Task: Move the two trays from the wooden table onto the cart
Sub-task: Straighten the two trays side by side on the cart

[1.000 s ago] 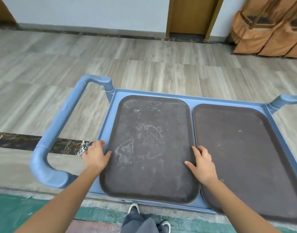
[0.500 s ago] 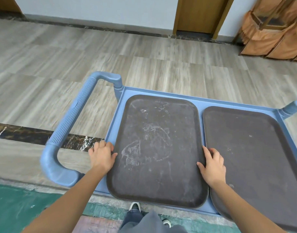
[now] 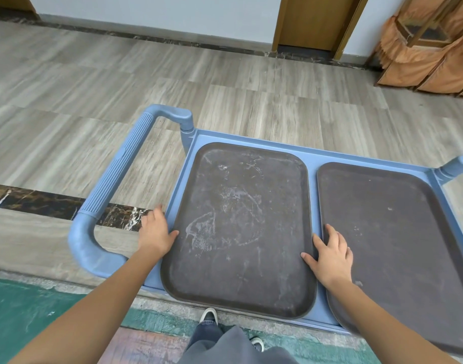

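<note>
Two dark brown rectangular trays lie flat side by side on the blue cart [image 3: 251,144]. The left tray [image 3: 240,227] is scuffed with pale marks, and its near edge sticks out slightly over the cart's front lip. The right tray [image 3: 393,232] runs out of view at the right. My left hand [image 3: 155,231] rests against the left tray's left rim with the thumb on the rim. My right hand [image 3: 331,254] lies flat over the gap between the trays, fingers apart, thumb touching the left tray's right rim. The wooden table is not in view.
The cart's ribbed blue handle [image 3: 114,187] loops out to the left, and a second handle stub [image 3: 458,166] shows at the right. Wood-look floor lies beyond, with a door [image 3: 311,22] and orange-covered chairs [image 3: 429,48] at the back right. My shoes [image 3: 208,316] stand at the cart's near edge.
The cart and trays sit further right in view as my head has shifted. Both hands stay at the left tray's two sides, and the right hand's fingers have spread a little.
</note>
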